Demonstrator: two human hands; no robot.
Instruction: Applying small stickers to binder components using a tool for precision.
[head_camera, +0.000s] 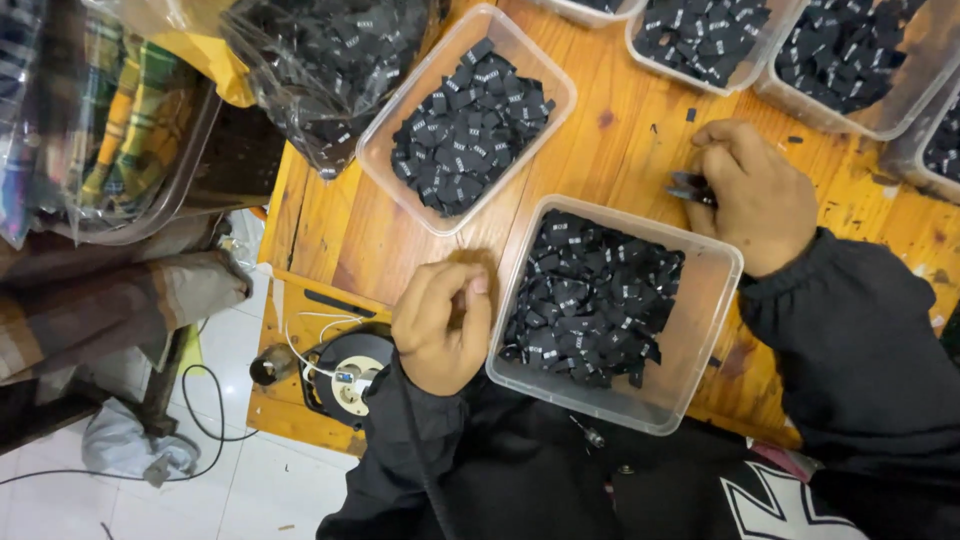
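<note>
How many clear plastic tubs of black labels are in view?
6: one before the person, one upper left, four along the top edge, partly cropped; more may be hidden.

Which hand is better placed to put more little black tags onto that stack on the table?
Probably the left hand. It is curled and free beside the nearest clear tub of black tags. The right hand is already pinching a small stack of tags against the wooden table.

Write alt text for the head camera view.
Seen from above, a person's right hand pinches a small stack of black labels on a wooden table, while the left hand rests curled beside a clear plastic tub of the same labels. More tubs of them stand behind.
</note>
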